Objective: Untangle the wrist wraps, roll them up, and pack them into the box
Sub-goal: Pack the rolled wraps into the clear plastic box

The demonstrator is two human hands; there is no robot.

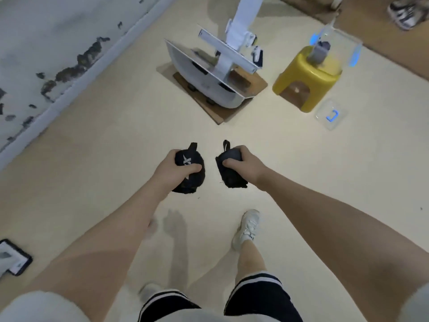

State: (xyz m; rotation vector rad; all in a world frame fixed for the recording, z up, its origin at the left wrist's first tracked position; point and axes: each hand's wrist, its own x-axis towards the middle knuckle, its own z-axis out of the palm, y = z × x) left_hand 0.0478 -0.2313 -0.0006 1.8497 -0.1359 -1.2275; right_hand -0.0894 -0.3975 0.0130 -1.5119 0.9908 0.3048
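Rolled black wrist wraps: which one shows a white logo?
The rolled black fabric wrist wrap in the left hand shows white markings; the one in the right hand looks plain black.

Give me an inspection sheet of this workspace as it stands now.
Surface: pale floor, person standing on it.
Job's things: two rolled black wrist wraps, left wrap and right wrap, apart; clear box on yellow stool, clear lid on the floor.
Clutter: white machine on a board; tablet-like item at left.
Hands: left hand grips one wrap, right hand the other.
Cables: nothing seen.
Surroundings: stained wall; another person's shoe.
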